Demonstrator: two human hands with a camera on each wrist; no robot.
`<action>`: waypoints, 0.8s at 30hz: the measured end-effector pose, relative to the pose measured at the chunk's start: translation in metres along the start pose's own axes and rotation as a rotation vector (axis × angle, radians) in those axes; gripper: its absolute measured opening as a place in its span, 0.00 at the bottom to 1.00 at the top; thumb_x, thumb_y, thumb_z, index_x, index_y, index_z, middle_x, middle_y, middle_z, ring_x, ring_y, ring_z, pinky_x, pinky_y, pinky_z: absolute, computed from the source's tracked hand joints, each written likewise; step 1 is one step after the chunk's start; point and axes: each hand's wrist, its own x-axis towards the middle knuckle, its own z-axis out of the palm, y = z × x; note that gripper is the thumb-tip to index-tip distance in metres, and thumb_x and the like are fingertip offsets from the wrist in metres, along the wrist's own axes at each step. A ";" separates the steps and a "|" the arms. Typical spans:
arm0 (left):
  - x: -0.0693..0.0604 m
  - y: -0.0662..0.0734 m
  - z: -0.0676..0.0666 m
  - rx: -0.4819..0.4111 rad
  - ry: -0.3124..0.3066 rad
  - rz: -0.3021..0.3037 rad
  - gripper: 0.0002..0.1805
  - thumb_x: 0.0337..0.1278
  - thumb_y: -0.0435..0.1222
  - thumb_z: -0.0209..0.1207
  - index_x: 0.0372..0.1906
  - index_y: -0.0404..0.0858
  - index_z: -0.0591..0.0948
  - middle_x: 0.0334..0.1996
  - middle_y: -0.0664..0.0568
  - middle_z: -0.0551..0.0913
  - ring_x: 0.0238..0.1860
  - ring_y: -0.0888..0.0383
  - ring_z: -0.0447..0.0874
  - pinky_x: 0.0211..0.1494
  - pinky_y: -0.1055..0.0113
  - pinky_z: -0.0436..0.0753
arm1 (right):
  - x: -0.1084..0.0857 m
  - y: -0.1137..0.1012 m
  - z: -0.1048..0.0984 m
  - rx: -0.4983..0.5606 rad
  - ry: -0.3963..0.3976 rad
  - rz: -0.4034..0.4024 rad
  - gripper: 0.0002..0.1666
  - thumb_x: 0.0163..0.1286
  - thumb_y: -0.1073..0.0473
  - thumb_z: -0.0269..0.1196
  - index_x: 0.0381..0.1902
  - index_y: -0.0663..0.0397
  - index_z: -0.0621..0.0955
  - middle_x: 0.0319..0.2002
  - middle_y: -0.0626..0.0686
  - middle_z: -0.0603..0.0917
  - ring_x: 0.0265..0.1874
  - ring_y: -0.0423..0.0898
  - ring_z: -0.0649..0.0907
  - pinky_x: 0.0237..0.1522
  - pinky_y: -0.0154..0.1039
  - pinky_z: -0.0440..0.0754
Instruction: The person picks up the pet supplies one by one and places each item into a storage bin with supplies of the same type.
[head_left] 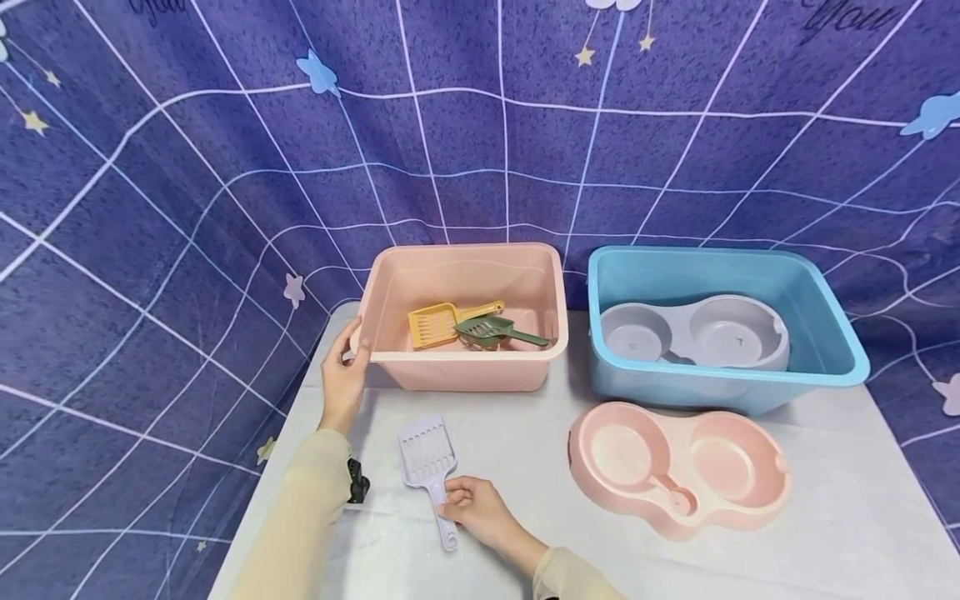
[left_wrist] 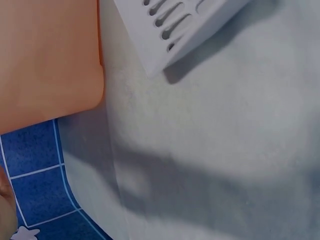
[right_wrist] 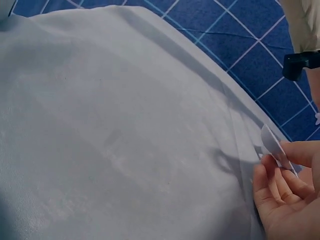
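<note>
My right hand [head_left: 483, 512] pinches the handle of a lavender slotted litter scoop [head_left: 427, 450], whose head points toward the back. The handle's end [right_wrist: 269, 139] sticks out past my fingers in the right wrist view. My left hand [head_left: 345, 379] grips the rim of a pink litter box [head_left: 465, 372] at its front left corner. In the left wrist view only a bit of that hand [left_wrist: 6, 210] shows at the edge. Inside the pink box lie a yellow litter scoop [head_left: 435, 325] and dark green scoop pieces [head_left: 491, 327], overlapping.
A blue litter box [head_left: 720, 385] stands to the right, holding a grey double pet bowl [head_left: 678, 321]. In front of it lies a pink double pet bowl [head_left: 678, 442]. A white cloth [head_left: 517, 442] covers the table; a blue patterned curtain [head_left: 465, 133] hangs behind and at the left.
</note>
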 end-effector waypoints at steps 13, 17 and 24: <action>-0.004 0.006 -0.001 -0.015 -0.019 -0.006 0.24 0.70 0.38 0.57 0.69 0.46 0.74 0.66 0.49 0.74 0.48 0.62 0.71 0.42 0.78 0.72 | -0.008 -0.011 -0.008 0.017 0.020 0.015 0.20 0.59 0.73 0.66 0.49 0.76 0.79 0.29 0.50 0.81 0.25 0.39 0.78 0.26 0.30 0.79; -0.006 0.013 -0.001 -0.009 -0.025 -0.006 0.25 0.70 0.38 0.57 0.70 0.43 0.73 0.66 0.47 0.74 0.50 0.62 0.70 0.43 0.78 0.71 | -0.009 -0.016 -0.011 0.002 0.019 0.010 0.20 0.59 0.73 0.65 0.50 0.78 0.78 0.30 0.51 0.81 0.25 0.39 0.77 0.25 0.29 0.78; 0.000 -0.001 0.002 -0.023 0.018 0.028 0.23 0.69 0.38 0.59 0.67 0.45 0.77 0.62 0.47 0.77 0.45 0.63 0.72 0.39 0.77 0.72 | -0.012 -0.016 -0.020 0.017 -0.030 -0.080 0.24 0.59 0.68 0.66 0.51 0.79 0.77 0.31 0.47 0.81 0.27 0.35 0.77 0.28 0.27 0.79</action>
